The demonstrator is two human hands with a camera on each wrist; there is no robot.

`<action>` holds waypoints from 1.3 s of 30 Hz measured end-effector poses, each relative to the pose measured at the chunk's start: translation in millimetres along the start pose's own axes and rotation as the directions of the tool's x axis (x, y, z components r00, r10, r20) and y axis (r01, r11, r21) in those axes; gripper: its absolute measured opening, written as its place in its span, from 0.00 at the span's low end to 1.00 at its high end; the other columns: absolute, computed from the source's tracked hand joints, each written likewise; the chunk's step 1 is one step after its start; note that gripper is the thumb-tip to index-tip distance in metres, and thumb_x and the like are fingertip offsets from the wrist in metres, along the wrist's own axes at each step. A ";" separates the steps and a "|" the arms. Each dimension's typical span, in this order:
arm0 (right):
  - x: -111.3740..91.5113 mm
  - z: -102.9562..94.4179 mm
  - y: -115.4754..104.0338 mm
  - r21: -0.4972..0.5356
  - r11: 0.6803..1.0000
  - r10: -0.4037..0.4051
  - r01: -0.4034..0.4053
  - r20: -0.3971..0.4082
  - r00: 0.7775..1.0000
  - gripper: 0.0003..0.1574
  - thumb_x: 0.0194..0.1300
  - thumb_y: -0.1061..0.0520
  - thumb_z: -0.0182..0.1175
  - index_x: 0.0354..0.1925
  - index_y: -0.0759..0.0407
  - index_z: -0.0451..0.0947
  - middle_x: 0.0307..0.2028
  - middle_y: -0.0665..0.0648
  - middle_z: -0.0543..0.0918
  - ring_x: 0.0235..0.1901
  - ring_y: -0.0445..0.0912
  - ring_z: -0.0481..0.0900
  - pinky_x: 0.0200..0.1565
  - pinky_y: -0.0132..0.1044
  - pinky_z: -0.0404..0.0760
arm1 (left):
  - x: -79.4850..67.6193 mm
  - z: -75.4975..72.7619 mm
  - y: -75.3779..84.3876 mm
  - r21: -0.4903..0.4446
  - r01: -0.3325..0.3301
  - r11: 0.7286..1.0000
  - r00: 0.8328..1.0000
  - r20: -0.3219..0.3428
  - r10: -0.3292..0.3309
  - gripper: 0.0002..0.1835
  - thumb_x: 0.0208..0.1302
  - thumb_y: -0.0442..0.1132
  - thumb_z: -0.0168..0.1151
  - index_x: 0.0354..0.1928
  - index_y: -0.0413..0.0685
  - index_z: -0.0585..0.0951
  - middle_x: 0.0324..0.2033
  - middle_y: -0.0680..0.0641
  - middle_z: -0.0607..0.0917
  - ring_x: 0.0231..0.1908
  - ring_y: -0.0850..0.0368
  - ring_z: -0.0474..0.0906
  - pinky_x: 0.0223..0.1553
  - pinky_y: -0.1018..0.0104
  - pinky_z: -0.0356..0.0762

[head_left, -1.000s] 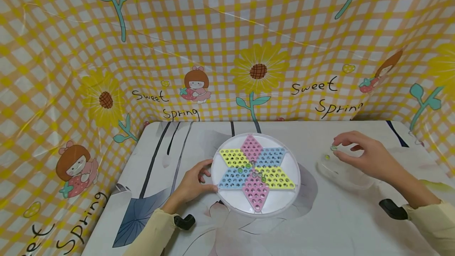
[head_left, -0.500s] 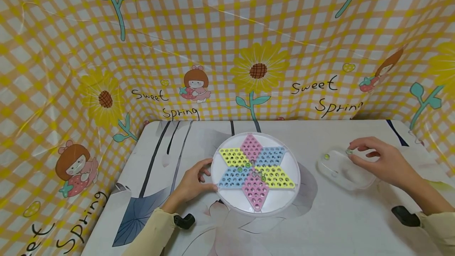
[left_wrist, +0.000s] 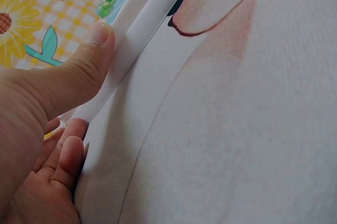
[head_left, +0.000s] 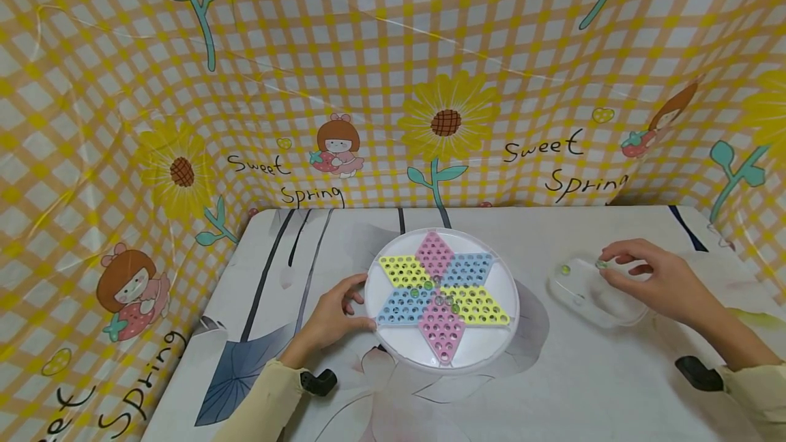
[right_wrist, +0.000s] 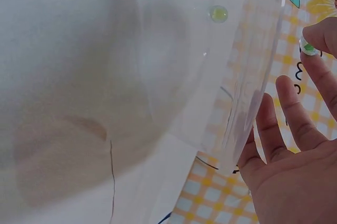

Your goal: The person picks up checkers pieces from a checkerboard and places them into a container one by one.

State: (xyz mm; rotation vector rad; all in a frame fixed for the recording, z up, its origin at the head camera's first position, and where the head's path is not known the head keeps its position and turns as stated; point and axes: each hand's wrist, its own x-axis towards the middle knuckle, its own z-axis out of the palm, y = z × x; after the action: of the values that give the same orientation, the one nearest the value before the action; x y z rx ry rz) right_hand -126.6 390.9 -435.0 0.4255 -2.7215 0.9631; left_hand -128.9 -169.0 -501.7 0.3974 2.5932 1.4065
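Observation:
A round white Chinese checkers board [head_left: 393, 346], with a star of pink, yellow and blue points, lies on the table. Several glass marbles sit in holes around its middle, among them a green marble [head_left: 428, 286]. My left hand [head_left: 331, 316] grips the board's left rim, thumb on the edge and fingertips lower at its side. Over a clear plastic container [head_left: 608, 321] on the right, my right hand [head_left: 653, 278] pinches a clear marble with green inside [right_wrist: 309, 47] between thumb and index finger. A yellow-green marble [head_left: 565, 269] lies in the container's left end.
The table [head_left: 522, 401] has a pale, flower-printed cover. A yellow checked cloth [head_left: 381, 39] hangs behind it and along the left and right sides. Between board and container there is a gap.
From above the container's left end, my right hand has shifted right, with the marble still pinched, then stayed almost in place. My left hand and the board have not visibly moved.

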 end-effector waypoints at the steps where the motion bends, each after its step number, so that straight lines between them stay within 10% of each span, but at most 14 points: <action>1: 0.0 0.2 0.5 0.000 1.000 0.000 0.000 0.000 1.000 0.17 0.62 0.59 0.74 0.49 0.52 0.83 0.50 0.30 0.73 0.44 0.21 0.72 0.40 0.15 0.72 | 0.1 -0.1 -0.1 0.000 -0.001 1.000 1.000 -0.001 0.001 0.49 0.48 0.42 0.85 0.73 0.52 0.70 0.43 0.51 0.80 0.37 0.56 0.73 0.39 0.66 0.74; 31: 2.4 1.5 -9.0 -0.014 0.996 0.086 -0.086 0.034 0.996 0.43 0.62 0.50 0.75 0.71 0.52 0.71 0.60 0.59 0.77 0.47 0.23 0.70 0.42 0.13 0.69 | -1.9 -0.1 1.7 -0.005 0.005 1.000 1.000 0.000 -0.005 0.49 0.48 0.41 0.84 0.74 0.51 0.70 0.43 0.50 0.80 0.37 0.56 0.73 0.40 0.66 0.74; 39: 11.4 5.7 -27.8 -0.007 0.999 0.037 -0.037 0.032 0.999 0.43 0.59 0.52 0.77 0.70 0.50 0.72 0.60 0.47 0.77 0.48 0.27 0.72 0.44 0.15 0.69 | -2.1 -0.4 2.3 0.001 0.003 1.000 1.000 0.001 -0.003 0.49 0.49 0.41 0.84 0.74 0.51 0.70 0.43 0.51 0.80 0.37 0.56 0.73 0.39 0.66 0.74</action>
State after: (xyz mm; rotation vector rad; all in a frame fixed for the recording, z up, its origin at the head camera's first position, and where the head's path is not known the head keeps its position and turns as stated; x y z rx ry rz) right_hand -128.4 364.3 -419.9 0.3936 -2.7696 0.9644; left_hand -126.6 -168.8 -499.4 0.3935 2.5931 1.4034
